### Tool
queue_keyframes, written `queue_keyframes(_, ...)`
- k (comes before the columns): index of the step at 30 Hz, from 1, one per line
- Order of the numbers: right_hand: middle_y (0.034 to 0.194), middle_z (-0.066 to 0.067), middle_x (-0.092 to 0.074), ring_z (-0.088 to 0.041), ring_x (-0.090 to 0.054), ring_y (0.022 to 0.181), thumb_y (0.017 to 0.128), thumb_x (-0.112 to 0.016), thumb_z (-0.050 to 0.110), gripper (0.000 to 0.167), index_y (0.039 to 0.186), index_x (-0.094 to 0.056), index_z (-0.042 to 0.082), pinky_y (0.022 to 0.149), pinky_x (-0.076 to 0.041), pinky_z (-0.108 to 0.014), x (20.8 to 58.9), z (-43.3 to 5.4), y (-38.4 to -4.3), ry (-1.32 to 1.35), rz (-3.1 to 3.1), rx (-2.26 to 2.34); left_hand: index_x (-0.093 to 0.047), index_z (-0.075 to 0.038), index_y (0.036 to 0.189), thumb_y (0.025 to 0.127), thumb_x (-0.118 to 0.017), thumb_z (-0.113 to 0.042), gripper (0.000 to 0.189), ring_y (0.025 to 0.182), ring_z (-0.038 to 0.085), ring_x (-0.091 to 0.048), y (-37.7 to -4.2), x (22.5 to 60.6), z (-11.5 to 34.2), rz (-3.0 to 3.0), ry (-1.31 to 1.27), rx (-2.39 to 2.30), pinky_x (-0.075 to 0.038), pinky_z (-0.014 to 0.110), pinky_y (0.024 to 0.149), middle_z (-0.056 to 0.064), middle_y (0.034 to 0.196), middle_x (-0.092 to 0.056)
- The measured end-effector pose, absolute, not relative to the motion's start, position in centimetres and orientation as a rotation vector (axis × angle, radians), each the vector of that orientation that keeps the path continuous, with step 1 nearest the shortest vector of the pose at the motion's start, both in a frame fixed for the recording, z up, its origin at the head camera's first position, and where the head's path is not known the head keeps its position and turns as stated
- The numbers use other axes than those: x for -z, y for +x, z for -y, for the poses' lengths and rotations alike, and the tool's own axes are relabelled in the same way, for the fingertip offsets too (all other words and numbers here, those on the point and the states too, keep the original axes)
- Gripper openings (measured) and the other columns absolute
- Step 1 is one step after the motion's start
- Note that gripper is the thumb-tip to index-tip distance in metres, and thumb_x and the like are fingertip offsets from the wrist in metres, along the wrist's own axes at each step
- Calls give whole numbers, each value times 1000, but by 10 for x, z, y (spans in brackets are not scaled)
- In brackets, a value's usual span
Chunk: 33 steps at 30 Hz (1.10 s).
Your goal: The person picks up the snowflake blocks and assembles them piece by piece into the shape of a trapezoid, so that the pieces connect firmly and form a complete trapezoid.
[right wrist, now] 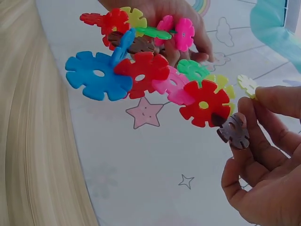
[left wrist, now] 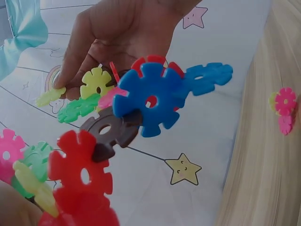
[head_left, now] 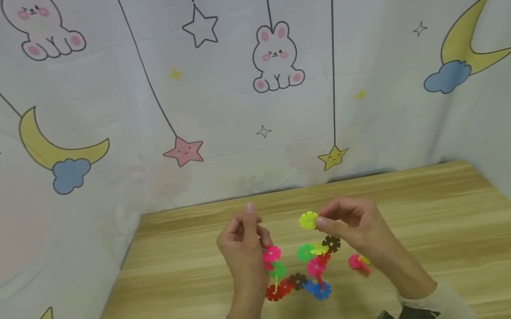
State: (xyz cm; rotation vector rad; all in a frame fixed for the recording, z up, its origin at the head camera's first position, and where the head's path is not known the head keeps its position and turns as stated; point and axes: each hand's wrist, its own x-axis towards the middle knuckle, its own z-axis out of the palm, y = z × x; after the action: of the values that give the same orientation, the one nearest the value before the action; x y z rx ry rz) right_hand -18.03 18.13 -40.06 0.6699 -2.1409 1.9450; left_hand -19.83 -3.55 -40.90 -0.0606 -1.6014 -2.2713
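Observation:
A chain of slotted plastic snowflake discs in red, blue, brown, pink, green and yellow hangs in a U shape, its blue discs [head_left: 321, 291] lowest in the head view. My left hand [head_left: 243, 248] has its fingers curled at the chain's left end, by a pink disc [head_left: 273, 253], holding it up. Between thumb and forefinger, my right hand [head_left: 357, 227] pinches a single yellow snowflake disc [head_left: 308, 220]. This disc is above the chain's right end. In the right wrist view, a brown end disc [right wrist: 233, 132] overlaps the right hand's lower fingers.
A small joined cluster of pink and yellow discs [head_left: 356, 261] lies on the wood-grain table [head_left: 454, 220], right of the chain. Behind the table hangs a white cloth [head_left: 230, 109] printed with stars, moons and rabbits.

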Motion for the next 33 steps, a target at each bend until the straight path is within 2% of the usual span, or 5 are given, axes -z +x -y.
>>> queue_keyframes(6,100,9,-77,-16,-68,99,98,-71,-5,11,99,-78,3,93,-56,-28,407,-175,-181,779,2094,-1942,-65,-14,75,108,-67,-23,34,44,4,-45,-197,408,34,1544,-19,2288,-48,18,47,-7,50,-46)
queue_keyframes(13,98,9,-76,-6,-64,74,100,-68,-6,10,102,-77,-2,61,-58,-26,414,-162,-180,840,2036,-2024,-62,-14,76,108,-66,-30,36,44,4,-44,-192,406,26,1462,100,2384,-44,18,45,-7,49,-46)
queue_keyframes(19,93,10,-76,-7,-67,76,102,-70,2,8,104,-77,1,68,-63,-28,416,-154,-177,703,2085,-2012,-63,-13,79,110,-63,-27,34,48,7,-47,-191,409,21,1497,34,2435,-46,19,50,-6,52,-45)
queue_keyframes(26,88,10,-76,-6,-69,76,103,-67,0,16,101,-78,12,69,-61,-22,411,-167,-179,480,1947,-2157,-73,-4,115,114,-52,-31,35,72,12,-70,-194,407,27,1674,-198,2496,-62,28,78,-5,76,-69)
queue_keyframes(33,83,7,-75,-8,-68,76,103,-64,-3,26,95,-79,16,66,-58,-20,401,-179,-182,289,1754,-2254,-58,-2,148,114,-45,-30,45,105,15,-79,-194,409,31,1741,-447,2675,-63,30,99,-4,113,-80)
